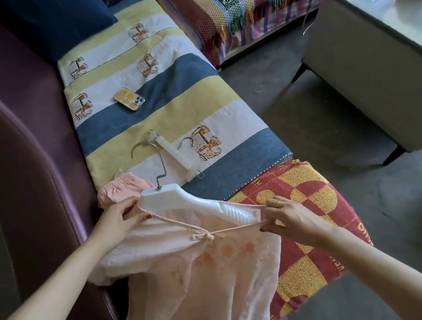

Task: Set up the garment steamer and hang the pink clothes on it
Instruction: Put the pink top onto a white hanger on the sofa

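Note:
A pale pink top (191, 279) lies over the sofa's front edge with a white plastic hanger (196, 203) partly inside its neckline, metal hook pointing up the seat. My left hand (122, 218) pinches the left side of the neckline beside the hanger's shoulder. My right hand (286, 217) pinches the end of the pink drawstring (227, 229), pulled taut at the hanger's right arm. A second pink garment (119, 187) with an elastic waist lies bunched behind the hanger. No garment steamer is in view.
A white clip hanger (175, 155) and a yellow-cased phone (129, 98) lie on the striped sofa cover (173, 111). A red and yellow blanket (301, 215) covers the seat's near end. A grey low table (366, 65) stands right, across the floor.

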